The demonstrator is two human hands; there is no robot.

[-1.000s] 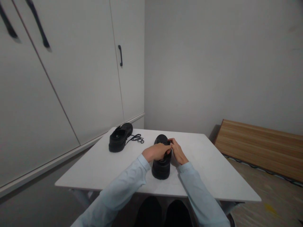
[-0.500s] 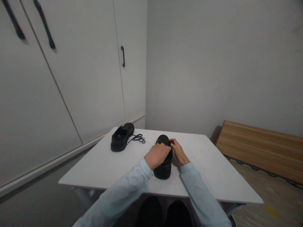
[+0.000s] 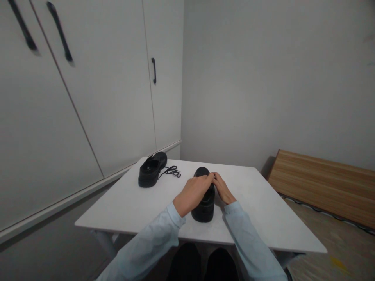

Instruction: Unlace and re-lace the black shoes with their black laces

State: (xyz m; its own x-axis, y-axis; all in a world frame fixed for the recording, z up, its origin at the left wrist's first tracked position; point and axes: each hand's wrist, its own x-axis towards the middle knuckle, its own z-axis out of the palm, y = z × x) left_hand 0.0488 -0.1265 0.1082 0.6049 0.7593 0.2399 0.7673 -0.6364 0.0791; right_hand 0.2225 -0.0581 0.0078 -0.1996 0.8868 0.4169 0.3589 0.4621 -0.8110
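Observation:
A black lace-up shoe stands on the white table in front of me, its toe pointing away. Across its top reaches my left hand, fingers drawn together at the shoe's right side. My right hand comes in from the right, and its bent fingertips meet those of the left beside the shoe's upper. Whatever is pinched between them is too small and covered to make out. Further left, a second black shoe lies with its loose black lace trailing to the right on the table.
The white table has its front edge close to my knees. White cabinets with black handles line the left, and a grey wall rises behind. A wood-grained board leans at the right.
My left hand has stretched forward and right over the shoe, bringing its fingers against those of my right hand. The shoes stay in place on the table; the view shifts slightly.

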